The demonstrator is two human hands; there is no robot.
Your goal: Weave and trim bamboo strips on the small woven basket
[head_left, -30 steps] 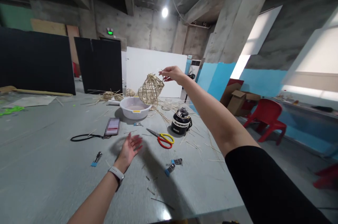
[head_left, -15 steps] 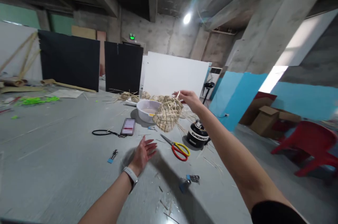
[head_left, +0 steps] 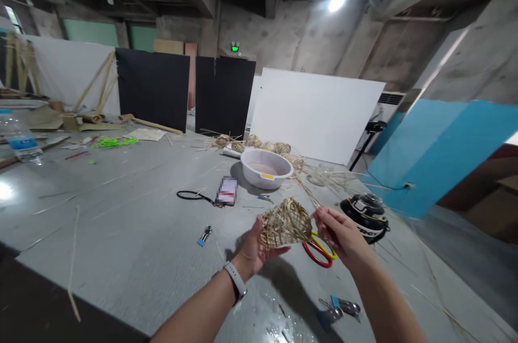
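Observation:
A small woven bamboo basket (head_left: 285,221) is held above the table in front of me. My left hand (head_left: 254,250) cups it from the left and below, thumb on its near side. At its right end my right hand (head_left: 338,231) is closed in a pinch, apparently on a thin bamboo strip at the basket's edge; the fingertips are partly hidden. Behind and below the basket lie scissors with red and yellow handles (head_left: 317,260), their blades covered by it. Metal clips with blue ends (head_left: 342,308) rest nearer me, and another clip (head_left: 204,235) lies to the left.
A white basin (head_left: 267,170) with water stands beyond my hands, with several woven pieces (head_left: 282,148) and loose strips behind it. A phone (head_left: 227,191) with a black strap lies to the left. To the right is a black round jug (head_left: 364,216). Far left stands a water bottle (head_left: 22,138).
The basket has come down and nearer, from hanging in my right hand to resting in my left hand. My left hand, empty before, now grips it. The view has turned left.

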